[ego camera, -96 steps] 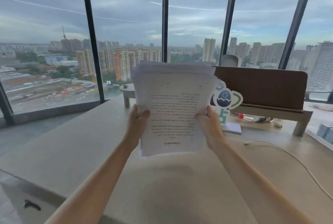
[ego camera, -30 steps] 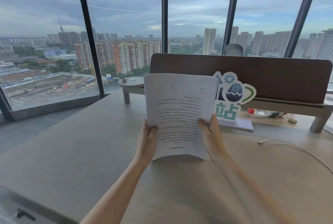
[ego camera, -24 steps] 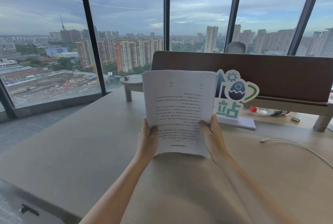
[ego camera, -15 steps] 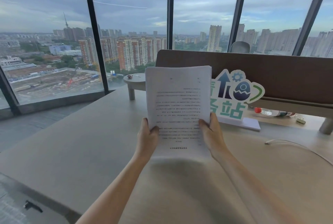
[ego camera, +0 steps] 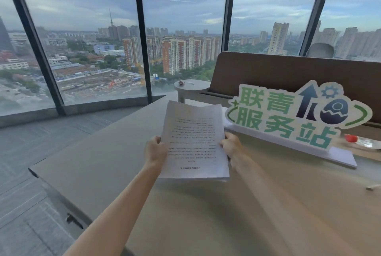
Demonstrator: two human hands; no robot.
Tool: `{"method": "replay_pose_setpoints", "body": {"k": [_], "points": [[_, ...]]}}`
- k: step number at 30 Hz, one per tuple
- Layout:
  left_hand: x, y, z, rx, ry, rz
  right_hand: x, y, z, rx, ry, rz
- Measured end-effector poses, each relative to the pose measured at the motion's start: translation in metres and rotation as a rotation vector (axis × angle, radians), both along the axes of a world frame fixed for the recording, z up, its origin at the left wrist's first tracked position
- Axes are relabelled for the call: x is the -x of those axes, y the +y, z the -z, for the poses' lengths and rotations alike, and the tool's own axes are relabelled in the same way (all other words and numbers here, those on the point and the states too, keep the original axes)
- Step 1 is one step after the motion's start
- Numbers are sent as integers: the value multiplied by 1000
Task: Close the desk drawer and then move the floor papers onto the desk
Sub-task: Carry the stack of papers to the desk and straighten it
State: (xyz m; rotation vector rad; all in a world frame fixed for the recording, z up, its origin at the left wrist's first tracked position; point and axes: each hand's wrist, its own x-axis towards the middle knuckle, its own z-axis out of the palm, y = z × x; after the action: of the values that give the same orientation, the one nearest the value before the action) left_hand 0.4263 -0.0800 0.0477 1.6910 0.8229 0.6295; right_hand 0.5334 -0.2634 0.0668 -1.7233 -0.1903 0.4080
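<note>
Left grip: left hand [ego camera: 155, 151] pinches the papers [ego camera: 193, 142] at their left edge.
Right grip: right hand [ego camera: 231, 148] clamps the right edge.
Papers: one stack between both hands, just above the surface [ego camera: 99, 161], near edge lowest (touching or not, I cannot tell).
Long axis: runs away from the person.
Nearer hand: neither; symmetric hold.
</note>
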Motion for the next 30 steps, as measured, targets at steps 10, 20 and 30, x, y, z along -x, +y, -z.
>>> {"method": "replay_pose_setpoints", "body": {"k": [10,20,30], "points": [[-48,97,19,-162,240,-60,-54,95,38,138,23,-52],[-115,162,30,-366,364,9,-107,136,50,280,-154,-57],[-147,193,30,-553,481,52,-127,152,48,379,-248,-66]]}}
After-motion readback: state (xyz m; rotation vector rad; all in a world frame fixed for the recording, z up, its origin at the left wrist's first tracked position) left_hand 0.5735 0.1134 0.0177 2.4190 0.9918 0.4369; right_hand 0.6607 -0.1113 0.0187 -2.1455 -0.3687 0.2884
